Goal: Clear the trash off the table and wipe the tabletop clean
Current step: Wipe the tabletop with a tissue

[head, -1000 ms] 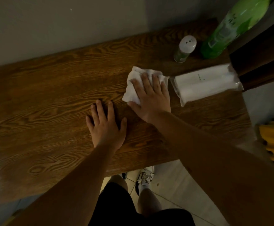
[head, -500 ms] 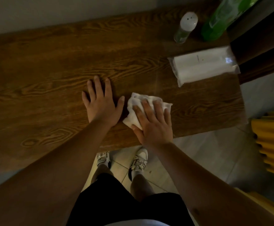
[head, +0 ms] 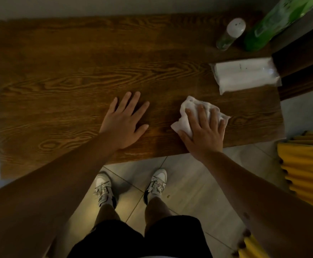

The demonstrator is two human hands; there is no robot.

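A dark wooden table (head: 62,75) fills the upper part of the head view. My right hand (head: 205,129) presses a crumpled white tissue (head: 186,116) flat against the tabletop near the front edge, right of centre, with its fingers spread over the tissue. My left hand (head: 124,121) rests palm down on the bare wood a short way to the left of the tissue, fingers straight and spread.
A wrapped pack of white tissues (head: 245,75) lies at the right end. Behind it stand a small clear shaker with a white cap (head: 231,33) and a green bottle (head: 271,25). A yellow object (head: 306,166) sits right of the table. My shoes (head: 156,181) stand on the tiled floor.
My right hand slid the tissue from the table's far middle toward the front edge, then rightward away from my left hand. My left hand stayed flat on the wood.
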